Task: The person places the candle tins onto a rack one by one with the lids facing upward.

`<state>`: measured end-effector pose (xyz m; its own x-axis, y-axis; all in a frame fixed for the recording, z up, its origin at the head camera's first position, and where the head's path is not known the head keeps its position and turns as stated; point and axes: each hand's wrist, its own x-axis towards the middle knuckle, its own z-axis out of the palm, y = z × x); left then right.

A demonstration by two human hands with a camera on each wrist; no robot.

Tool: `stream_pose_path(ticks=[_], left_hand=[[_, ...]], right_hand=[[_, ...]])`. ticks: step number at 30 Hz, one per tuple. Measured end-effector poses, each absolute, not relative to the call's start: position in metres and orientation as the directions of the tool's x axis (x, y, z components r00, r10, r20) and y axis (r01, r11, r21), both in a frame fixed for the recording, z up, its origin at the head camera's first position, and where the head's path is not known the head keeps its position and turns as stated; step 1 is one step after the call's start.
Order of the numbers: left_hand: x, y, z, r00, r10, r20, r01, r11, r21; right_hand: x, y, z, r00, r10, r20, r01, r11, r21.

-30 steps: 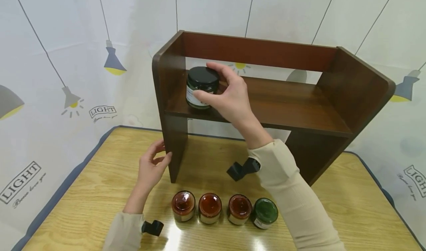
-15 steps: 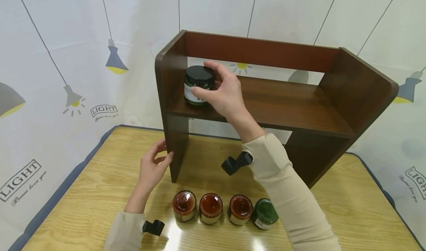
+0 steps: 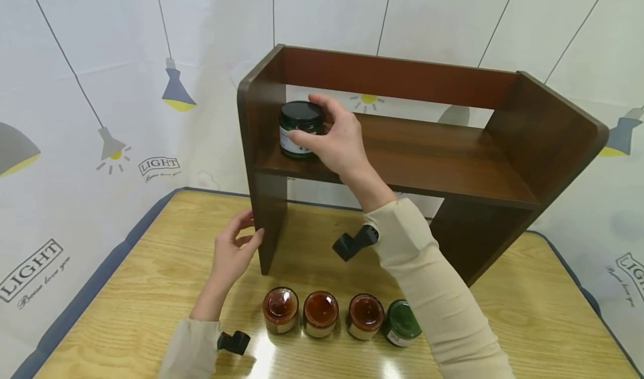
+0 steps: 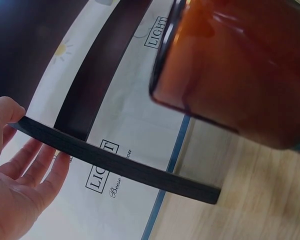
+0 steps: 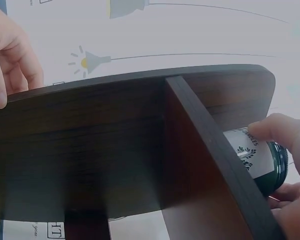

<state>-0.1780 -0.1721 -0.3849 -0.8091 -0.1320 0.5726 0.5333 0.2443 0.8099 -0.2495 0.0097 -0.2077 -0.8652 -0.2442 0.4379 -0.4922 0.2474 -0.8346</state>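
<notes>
My right hand (image 3: 336, 138) holds a dark green candle jar (image 3: 301, 130) with a black lid, thumb across its white label and fingers behind. The jar stands upright at the left end of the dark brown shelf's (image 3: 427, 155) upper board, close to the side panel. In the right wrist view the candle jar (image 5: 255, 155) shows part of its printed label, its lower part hidden by the board. My left hand (image 3: 232, 250) grips the front edge of the left side panel (image 3: 269, 217) low down. The left wrist view shows the thumb and fingers of the left hand (image 4: 25, 175) on either side of that panel.
Before the shelf on the wooden table (image 3: 151, 267) stands a row of jars: three amber jars, the leftmost amber jar (image 3: 280, 309) nearest my left wrist, and a green jar (image 3: 401, 320) partly behind my right sleeve (image 3: 443, 295). A lamp-printed curtain (image 3: 211, 116) hangs behind.
My right hand has moved slightly left with the candle jar, bringing it nearer the left side panel, and the jar has settled a little lower. The left hand keeps its grip in place.
</notes>
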Motion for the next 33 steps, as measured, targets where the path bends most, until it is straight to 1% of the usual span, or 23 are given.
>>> stream_pose_path(ticks=[9, 14, 18, 24, 33], left_hand=[[-0.179, -0.172, -0.385, -0.811, -0.139, 0.568, 0.528, 0.245, 0.813], [-0.179, -0.172, -0.385, -0.814, -0.140, 0.564, 0.524, 0.244, 0.816], [-0.178, -0.172, -0.385, -0.815, -0.138, 0.563, 0.523, 0.245, 0.816], [-0.177, -0.170, -0.384, -0.811, -0.145, 0.567, 0.529, 0.235, 0.816], [-0.176, -0.170, -0.384, -0.810, -0.148, 0.568, 0.526, 0.247, 0.814]], right_hand=[[-0.249, 0.010, -0.206, -0.883, -0.276, 0.379, -0.450, 0.272, -0.851], [-0.249, 0.011, -0.207, -0.890, -0.269, 0.368, -0.436, 0.268, -0.859], [-0.242, 0.016, -0.209, -0.879, -0.240, 0.412, -0.468, 0.268, -0.842], [-0.226, 0.028, -0.211, -0.829, -0.213, 0.518, -0.557, 0.224, -0.799], [-0.204, 0.044, -0.218, -0.798, -0.193, 0.571, -0.596, 0.121, -0.793]])
